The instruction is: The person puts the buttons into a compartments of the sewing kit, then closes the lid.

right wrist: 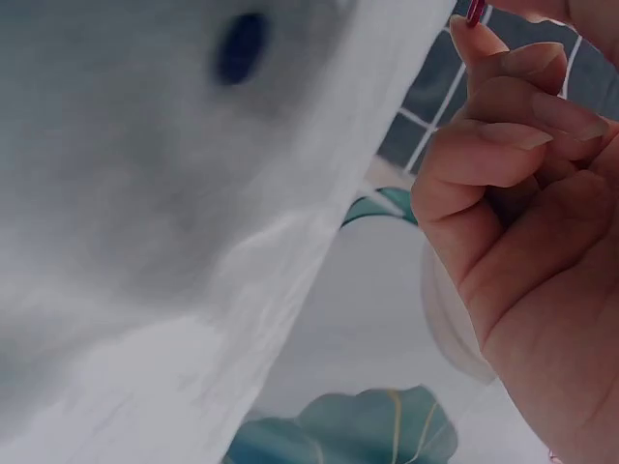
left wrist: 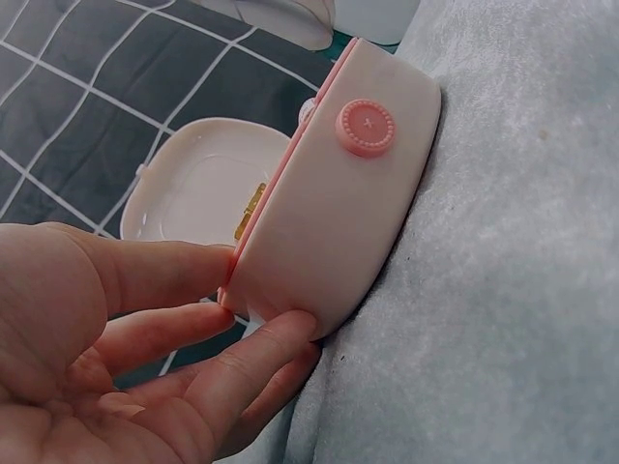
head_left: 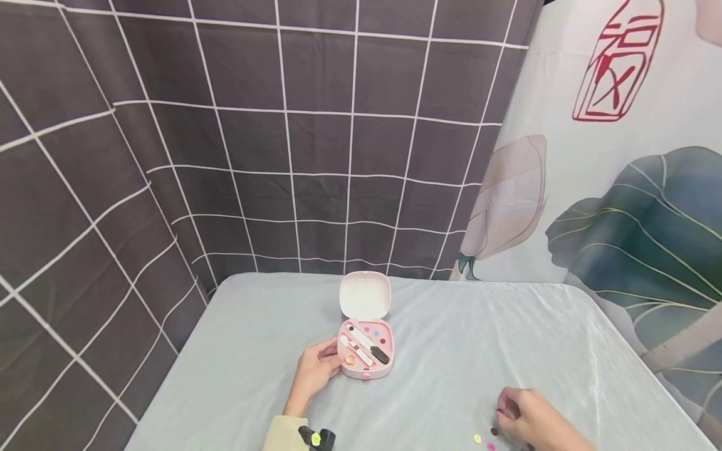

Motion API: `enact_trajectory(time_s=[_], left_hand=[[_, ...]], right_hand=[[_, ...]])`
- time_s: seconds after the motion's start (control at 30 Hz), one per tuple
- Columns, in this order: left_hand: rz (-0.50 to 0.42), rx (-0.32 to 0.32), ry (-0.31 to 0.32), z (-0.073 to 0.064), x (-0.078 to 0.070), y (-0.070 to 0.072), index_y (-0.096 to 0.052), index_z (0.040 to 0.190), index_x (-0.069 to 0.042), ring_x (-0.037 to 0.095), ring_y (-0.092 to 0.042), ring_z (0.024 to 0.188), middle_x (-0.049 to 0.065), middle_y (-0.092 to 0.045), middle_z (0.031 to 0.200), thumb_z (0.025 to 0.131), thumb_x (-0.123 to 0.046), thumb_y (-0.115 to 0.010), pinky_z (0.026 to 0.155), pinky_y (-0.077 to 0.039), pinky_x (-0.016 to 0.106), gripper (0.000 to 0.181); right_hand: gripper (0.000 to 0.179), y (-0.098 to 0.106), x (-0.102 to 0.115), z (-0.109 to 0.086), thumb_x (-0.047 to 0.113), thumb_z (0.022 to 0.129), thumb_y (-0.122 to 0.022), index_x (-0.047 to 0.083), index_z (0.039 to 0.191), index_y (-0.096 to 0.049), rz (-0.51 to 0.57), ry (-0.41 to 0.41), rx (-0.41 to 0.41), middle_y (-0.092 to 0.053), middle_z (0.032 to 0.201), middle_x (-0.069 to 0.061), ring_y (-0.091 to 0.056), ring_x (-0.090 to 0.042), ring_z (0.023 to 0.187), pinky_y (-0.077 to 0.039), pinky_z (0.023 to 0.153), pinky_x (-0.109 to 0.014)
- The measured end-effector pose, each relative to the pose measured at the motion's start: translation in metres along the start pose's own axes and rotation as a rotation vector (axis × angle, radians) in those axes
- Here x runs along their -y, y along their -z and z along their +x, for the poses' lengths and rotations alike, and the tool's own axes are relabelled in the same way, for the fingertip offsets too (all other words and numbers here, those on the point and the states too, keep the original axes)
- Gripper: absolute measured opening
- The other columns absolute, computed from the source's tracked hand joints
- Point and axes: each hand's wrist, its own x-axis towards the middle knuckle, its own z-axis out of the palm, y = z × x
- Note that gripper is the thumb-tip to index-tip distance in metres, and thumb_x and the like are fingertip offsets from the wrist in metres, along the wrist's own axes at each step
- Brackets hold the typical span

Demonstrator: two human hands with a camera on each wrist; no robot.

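Observation:
A small white-and-pink case (head_left: 365, 372) lies on the cloth with its lid (head_left: 365, 294) raised behind it. My left hand (head_left: 317, 369) holds the case at its left side, thumb and fingertips at the rim and outer wall. Inside are a white tool with a black end (head_left: 379, 354), a slim white tool (head_left: 361, 354), a yellowish ring (head_left: 350, 359) and several button-like discs (head_left: 383, 341). Low on the right, my right hand (head_left: 527, 414) pinches a small red disc (right wrist: 475, 12) between thumb and a fingertip, its other fingers curled.
Near the right hand, loose discs lie on the pale cloth (head_left: 429, 376): a yellow disc (head_left: 477, 438), a dark red disc (head_left: 494, 431) and a pink disc (head_left: 491, 446). A dark gridded curtain (head_left: 316, 144) hangs behind, and a printed white curtain (head_left: 564, 188) at the right.

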Motion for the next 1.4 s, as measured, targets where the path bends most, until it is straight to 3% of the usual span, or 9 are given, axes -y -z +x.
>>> enact_trajectory(time_s=[0.2,0.5,0.73,1.03,1.27,1.4], left_hand=[[-0.018,0.030,-0.008,0.000,0.001,0.001,-0.052,0.124,0.008,0.028,-0.063,0.095,0.022,-0.061,0.106,0.081,0.000,-0.062,0.077,-0.056,0.034,0.044],[-0.011,0.026,-0.024,-0.001,0.000,0.002,-0.052,0.123,0.008,0.029,-0.063,0.095,0.023,-0.061,0.106,0.081,0.001,-0.061,0.076,-0.056,0.033,0.044],[-0.011,0.037,-0.036,0.000,0.003,0.000,-0.052,0.123,0.010,0.029,-0.063,0.095,0.024,-0.061,0.106,0.081,0.001,-0.060,0.076,-0.057,0.034,0.043],[-0.014,0.036,-0.020,-0.004,0.004,0.002,-0.051,0.123,0.009,0.028,-0.064,0.094,0.023,-0.061,0.106,0.080,0.000,-0.061,0.075,-0.057,0.033,0.045],[-0.008,0.028,-0.018,-0.004,0.003,0.003,-0.052,0.123,0.008,0.027,-0.064,0.093,0.021,-0.062,0.104,0.081,-0.002,-0.063,0.075,-0.057,0.033,0.045],[-0.004,0.020,-0.036,-0.001,0.000,0.002,-0.053,0.122,0.008,0.026,-0.064,0.092,0.020,-0.062,0.103,0.080,-0.002,-0.063,0.075,-0.057,0.032,0.044]], right_hand=[[0.018,0.003,0.015,0.022,0.010,0.075,-0.066,0.021,0.069,-0.053,0.019,-0.006,0.059,-0.035,0.054,0.018,-0.031,0.005,0.047,-0.033,0.041,-0.015],[0.025,-0.007,0.034,0.070,0.004,0.071,-0.064,0.022,0.065,-0.049,0.011,0.200,-0.028,-0.034,0.056,0.019,-0.033,0.008,0.049,-0.034,0.041,-0.012],[0.022,-0.015,0.053,0.107,0.004,0.070,-0.062,0.020,0.063,-0.049,-0.029,0.281,-0.035,-0.035,0.055,0.018,-0.035,0.007,0.049,-0.034,0.043,-0.012],[0.015,-0.034,0.068,0.148,0.007,0.072,-0.062,0.018,0.067,-0.053,0.038,0.299,0.053,-0.040,0.056,0.016,-0.038,0.005,0.051,-0.036,0.044,-0.013],[0.015,-0.043,0.073,0.178,0.005,0.071,-0.062,0.016,0.065,-0.053,0.049,0.341,0.067,-0.039,0.055,0.014,-0.037,0.003,0.049,-0.032,0.044,-0.013],[0.013,-0.047,0.076,0.192,0.007,0.073,-0.063,0.015,0.067,-0.055,0.054,0.310,0.114,-0.040,0.054,0.013,-0.038,0.002,0.049,-0.030,0.043,-0.013]])
